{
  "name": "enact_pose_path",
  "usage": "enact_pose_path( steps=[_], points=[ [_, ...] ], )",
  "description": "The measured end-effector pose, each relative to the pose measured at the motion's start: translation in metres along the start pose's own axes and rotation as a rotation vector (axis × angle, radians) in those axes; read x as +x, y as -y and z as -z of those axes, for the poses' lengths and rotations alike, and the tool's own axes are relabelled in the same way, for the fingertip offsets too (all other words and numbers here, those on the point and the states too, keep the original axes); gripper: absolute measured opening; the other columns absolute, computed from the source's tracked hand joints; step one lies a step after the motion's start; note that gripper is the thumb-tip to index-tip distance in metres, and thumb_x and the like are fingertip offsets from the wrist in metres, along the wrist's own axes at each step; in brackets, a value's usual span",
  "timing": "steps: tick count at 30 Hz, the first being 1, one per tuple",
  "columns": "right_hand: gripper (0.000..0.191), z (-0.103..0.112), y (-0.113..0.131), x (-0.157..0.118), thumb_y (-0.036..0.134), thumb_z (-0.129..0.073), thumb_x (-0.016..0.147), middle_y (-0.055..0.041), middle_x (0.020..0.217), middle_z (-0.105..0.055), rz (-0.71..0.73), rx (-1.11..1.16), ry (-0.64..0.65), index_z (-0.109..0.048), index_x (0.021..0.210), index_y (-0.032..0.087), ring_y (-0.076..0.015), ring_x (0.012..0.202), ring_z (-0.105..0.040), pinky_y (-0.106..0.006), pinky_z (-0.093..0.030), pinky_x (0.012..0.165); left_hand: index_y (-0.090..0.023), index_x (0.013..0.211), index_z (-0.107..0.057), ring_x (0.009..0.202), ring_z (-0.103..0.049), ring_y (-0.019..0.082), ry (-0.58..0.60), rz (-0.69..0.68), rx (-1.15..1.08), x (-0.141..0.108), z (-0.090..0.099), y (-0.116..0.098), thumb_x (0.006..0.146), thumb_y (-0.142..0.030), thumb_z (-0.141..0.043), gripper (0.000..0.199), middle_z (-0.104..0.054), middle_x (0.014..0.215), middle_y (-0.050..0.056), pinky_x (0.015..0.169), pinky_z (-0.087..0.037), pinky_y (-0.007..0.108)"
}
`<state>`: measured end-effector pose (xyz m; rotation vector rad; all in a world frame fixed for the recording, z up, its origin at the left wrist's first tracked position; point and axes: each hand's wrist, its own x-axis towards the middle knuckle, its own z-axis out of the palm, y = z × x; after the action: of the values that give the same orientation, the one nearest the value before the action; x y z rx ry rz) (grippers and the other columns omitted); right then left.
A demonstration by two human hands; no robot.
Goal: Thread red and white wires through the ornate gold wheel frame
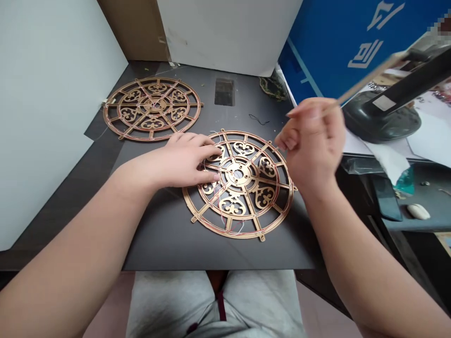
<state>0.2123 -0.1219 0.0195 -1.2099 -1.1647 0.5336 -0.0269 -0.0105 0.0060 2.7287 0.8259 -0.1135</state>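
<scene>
A round openwork wooden wheel [232, 230], gold-brown with scrollwork panels, lies flat on the dark table, red and white wires running along its rings and spokes. My left hand [188, 159] rests on its left side, fingers spread, thumb near the hub. Above the wheel's right rim is my right hand [313, 141], its fingers closed round a long thin wooden stick [366, 84] that slants up to the right. The stick's lower end seems to reach the upper right rim; its kind of tip is too small to tell.
A second, similar wired wheel [152, 136] lies at the back left. A black thread [259, 119] and a dark wire bundle [273, 88] lie farther back. White panels and a blue board [327, 47] surround the table. A black stand [384, 117] is at right.
</scene>
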Motion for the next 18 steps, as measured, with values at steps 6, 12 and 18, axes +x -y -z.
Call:
enact_pose_path(
  steps=[6,12,18],
  points=[
    [0.019,0.004,0.012,0.004,0.045,-0.063,0.099,0.0002,0.072,-0.047,-0.254,0.187,0.211,-0.058,0.102,0.027,-0.0119,0.053,-0.032,-0.03,-0.022,0.049,-0.022,0.12,-0.068,0.137,-0.045,0.041,-0.088,0.065,0.059,-0.002,-0.004,0.001,0.084,-0.078,-0.064,0.066,-0.054,0.14,0.013,0.118,-0.031,0.06],
    [0.022,0.008,0.019,0.002,0.045,-0.057,0.1,0.0018,0.067,-0.038,-0.327,0.223,0.305,-0.049,0.091,0.027,-0.0138,0.053,-0.034,-0.03,-0.032,0.051,-0.019,0.102,-0.058,0.138,-0.049,0.038,-0.095,0.009,0.0,0.002,-0.004,0.005,0.083,-0.075,-0.067,0.059,-0.054,0.147,0.014,0.115,-0.04,0.056],
    [0.058,-0.018,0.006,-0.007,0.076,-0.039,0.1,0.0019,0.058,-0.019,-0.368,0.254,0.283,-0.038,0.075,0.024,-0.0165,0.05,-0.027,-0.034,-0.036,0.053,-0.02,0.101,-0.056,0.13,-0.055,0.038,-0.092,0.011,-0.022,0.001,-0.007,0.008,0.082,-0.076,-0.07,0.061,-0.059,0.137,0.014,0.107,-0.047,0.055]
  ],
)
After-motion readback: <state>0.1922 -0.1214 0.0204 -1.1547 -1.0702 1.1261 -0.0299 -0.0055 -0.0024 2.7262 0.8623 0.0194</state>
